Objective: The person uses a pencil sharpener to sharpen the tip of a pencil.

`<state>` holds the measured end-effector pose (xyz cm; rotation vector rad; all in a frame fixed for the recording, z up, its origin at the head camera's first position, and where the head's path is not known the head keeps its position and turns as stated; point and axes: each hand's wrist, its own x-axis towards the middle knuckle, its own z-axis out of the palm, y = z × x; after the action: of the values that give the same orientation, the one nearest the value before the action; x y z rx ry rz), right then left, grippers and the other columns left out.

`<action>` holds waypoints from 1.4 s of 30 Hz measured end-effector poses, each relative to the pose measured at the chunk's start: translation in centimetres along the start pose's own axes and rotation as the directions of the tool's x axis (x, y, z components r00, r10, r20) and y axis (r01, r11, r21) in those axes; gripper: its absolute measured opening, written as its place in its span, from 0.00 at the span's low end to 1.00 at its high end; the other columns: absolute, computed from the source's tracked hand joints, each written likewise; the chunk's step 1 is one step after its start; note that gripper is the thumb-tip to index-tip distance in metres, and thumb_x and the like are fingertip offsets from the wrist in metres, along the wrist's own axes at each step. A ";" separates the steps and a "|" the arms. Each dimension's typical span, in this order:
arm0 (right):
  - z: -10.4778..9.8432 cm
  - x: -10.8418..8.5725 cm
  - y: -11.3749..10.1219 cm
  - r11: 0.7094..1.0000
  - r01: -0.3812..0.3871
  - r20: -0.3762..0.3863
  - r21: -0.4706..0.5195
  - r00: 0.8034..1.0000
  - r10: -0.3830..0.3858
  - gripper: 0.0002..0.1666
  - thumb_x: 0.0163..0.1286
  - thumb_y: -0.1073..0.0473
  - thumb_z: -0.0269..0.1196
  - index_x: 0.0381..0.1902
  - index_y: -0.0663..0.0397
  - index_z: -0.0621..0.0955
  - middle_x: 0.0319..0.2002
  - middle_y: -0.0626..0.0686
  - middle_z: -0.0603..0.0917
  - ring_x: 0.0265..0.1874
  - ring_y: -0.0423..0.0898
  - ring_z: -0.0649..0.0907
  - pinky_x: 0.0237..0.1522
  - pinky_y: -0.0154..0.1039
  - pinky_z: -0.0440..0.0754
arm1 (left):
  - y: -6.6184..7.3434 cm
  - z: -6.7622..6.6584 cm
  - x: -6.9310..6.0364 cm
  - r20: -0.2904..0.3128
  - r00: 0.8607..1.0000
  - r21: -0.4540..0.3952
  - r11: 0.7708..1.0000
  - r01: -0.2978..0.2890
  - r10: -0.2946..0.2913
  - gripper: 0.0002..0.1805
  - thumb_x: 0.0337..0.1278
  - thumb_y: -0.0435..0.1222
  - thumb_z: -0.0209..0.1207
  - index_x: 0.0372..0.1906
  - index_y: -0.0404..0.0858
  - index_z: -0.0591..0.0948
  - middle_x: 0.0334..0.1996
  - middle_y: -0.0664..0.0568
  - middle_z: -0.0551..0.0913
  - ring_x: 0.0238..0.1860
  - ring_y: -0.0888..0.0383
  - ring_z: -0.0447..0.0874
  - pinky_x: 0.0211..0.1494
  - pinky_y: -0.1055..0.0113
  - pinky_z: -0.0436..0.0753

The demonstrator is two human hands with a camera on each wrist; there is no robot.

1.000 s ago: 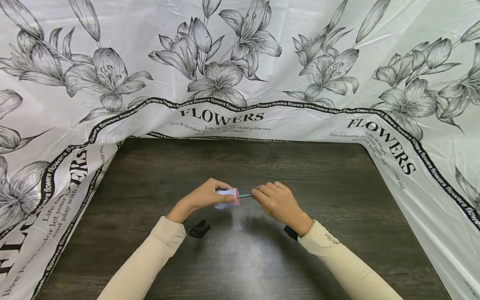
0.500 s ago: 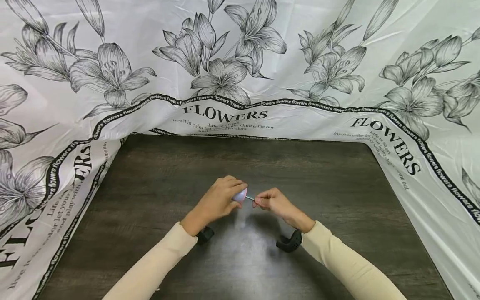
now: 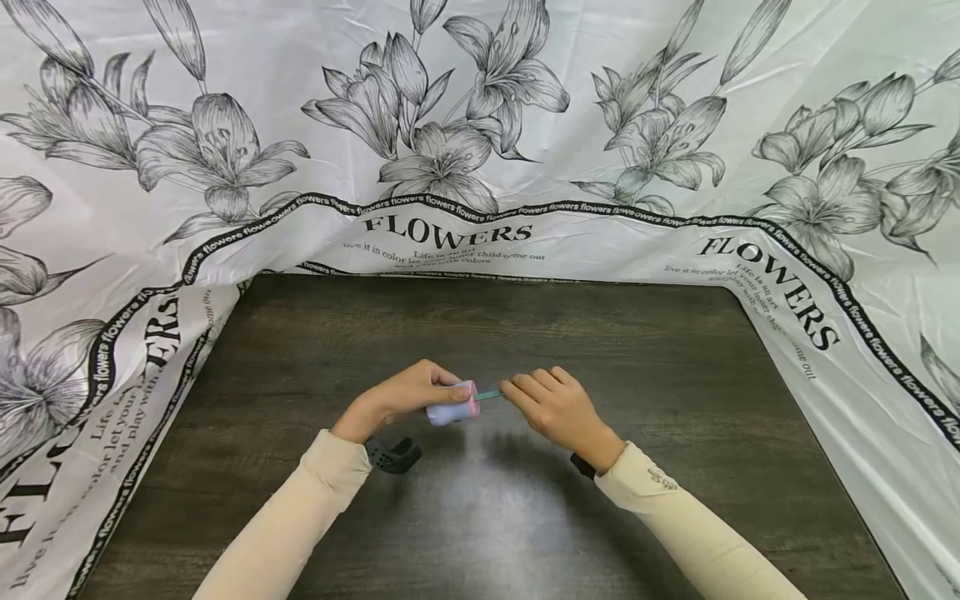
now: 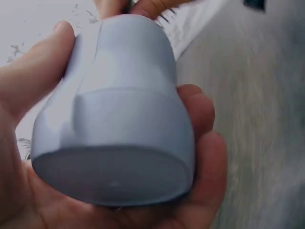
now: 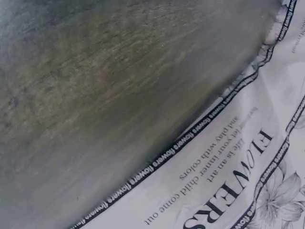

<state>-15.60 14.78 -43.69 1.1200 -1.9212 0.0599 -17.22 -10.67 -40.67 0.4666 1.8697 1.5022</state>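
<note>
In the head view my left hand (image 3: pixel 408 390) holds a small lavender pencil sharpener (image 3: pixel 447 413) with a pink end facing right. The left wrist view shows the sharpener's flared body (image 4: pixel 128 114) and flat base, with the thumb on one side and curled fingers on the other. My right hand (image 3: pixel 551 404) pinches a thin green pencil (image 3: pixel 488 394), whose other end meets the pink end of the sharpener. How deep the pencil reaches inside is hidden. Both hands are raised over the table. The right wrist view does not show the right hand.
A dark wood-grain table (image 3: pixel 360 517) lies beneath the hands. White cloth (image 3: pixel 570 242) printed with flowers and lettering hangs along its back and sides. A black wrist strap (image 3: pixel 395 456) sits at the left wrist.
Both hands twist: half a second ago the left had turned over the sharpener and the right had turned palm-side up; now both are back near their pose of one second ago.
</note>
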 end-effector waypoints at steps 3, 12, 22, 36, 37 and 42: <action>0.2 -0.2 0.1 0.998 0.039 -0.075 -0.055 0.996 -0.043 0.14 0.74 0.59 0.52 0.37 0.49 0.86 0.29 0.43 0.83 0.24 0.40 0.77 0.26 0.33 0.68 | 0.2 0.2 0.0 0.021 0.999 -0.069 0.997 0.038 -0.036 0.28 0.57 0.47 0.64 0.49 0.24 0.81 0.32 0.49 0.86 0.30 0.61 0.81 0.34 0.67 0.81; -0.8 0.7 0.6 0.316 -0.763 0.695 0.564 0.645 0.318 0.12 0.70 0.62 0.58 0.38 0.63 0.87 0.15 0.49 0.76 0.10 0.35 0.63 0.15 0.28 0.62 | 1.4 3.2 0.0 -0.148 0.854 0.808 0.558 -0.187 0.499 0.32 0.42 0.42 0.73 0.54 0.30 0.80 0.47 0.44 0.84 0.44 0.52 0.82 0.42 0.61 0.82; -0.3 0.2 0.7 0.966 -0.135 0.139 0.220 0.985 0.106 0.11 0.71 0.61 0.57 0.45 0.53 0.84 0.34 0.46 0.86 0.24 0.39 0.80 0.25 0.30 0.72 | 0.2 1.3 0.4 -0.254 0.932 0.452 0.884 -0.122 0.259 0.28 0.49 0.47 0.69 0.54 0.35 0.81 0.41 0.45 0.85 0.30 0.58 0.80 0.32 0.66 0.79; -1.1 0.5 0.4 0.618 -0.593 0.505 0.516 0.793 0.340 0.10 0.68 0.64 0.59 0.41 0.58 0.86 0.19 0.46 0.80 0.10 0.33 0.66 0.14 0.28 0.63 | 0.4 2.8 0.4 -0.201 0.832 0.699 0.671 -0.248 0.517 0.30 0.42 0.41 0.73 0.53 0.32 0.81 0.45 0.44 0.84 0.40 0.53 0.81 0.38 0.63 0.81; -1.3 0.8 0.5 0.496 -0.690 0.584 0.528 0.719 0.378 0.11 0.67 0.64 0.60 0.42 0.59 0.86 0.18 0.47 0.80 0.10 0.34 0.67 0.14 0.29 0.64 | 0.3 2.9 0.4 -0.182 0.793 0.759 0.596 -0.264 0.582 0.31 0.40 0.40 0.74 0.53 0.31 0.81 0.47 0.44 0.83 0.43 0.52 0.81 0.41 0.62 0.81; -1.1 0.8 0.8 0.627 -0.598 0.532 0.499 0.783 0.323 0.10 0.68 0.62 0.60 0.43 0.57 0.85 0.23 0.46 0.83 0.13 0.35 0.73 0.17 0.30 0.70 | -0.1 2.7 0.4 -0.193 0.792 0.746 0.611 -0.265 0.579 0.31 0.42 0.42 0.73 0.54 0.33 0.81 0.46 0.45 0.84 0.42 0.53 0.81 0.38 0.63 0.81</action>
<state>-15.60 15.18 -42.18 1.0544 -2.6423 0.9383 -15.60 -8.54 -41.09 1.0905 2.8421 1.1768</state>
